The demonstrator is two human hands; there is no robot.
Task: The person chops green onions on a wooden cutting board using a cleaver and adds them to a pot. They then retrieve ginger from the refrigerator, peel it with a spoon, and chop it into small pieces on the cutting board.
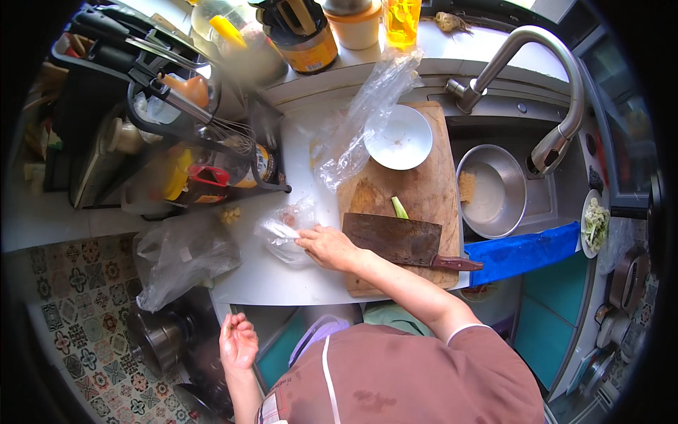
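My right hand (327, 248) reaches across to a clear plastic bag (286, 228) on the white counter, its fingertips on the bag's right side. Something small and reddish shows inside the bag. My left hand (241, 342) is raised off the counter's front edge, palm up with fingers half curled, holding nothing. Right of the bag, a cleaver (393, 238) lies flat on a wooden cutting board (365, 199), its handle pointing right. A piece of green vegetable stalk (399, 208) lies just behind the blade. A white bowl (398, 139) stands at the back of the board.
A long clear plastic bag (352, 132) lies beside the bowl. The sink on the right holds a metal basin (500, 185) under a faucet (556, 143). A plate of chopped vegetable (596, 225) sits at the far right. Utensil and bottle racks (212, 138) and another plastic bag (185, 257) are left.
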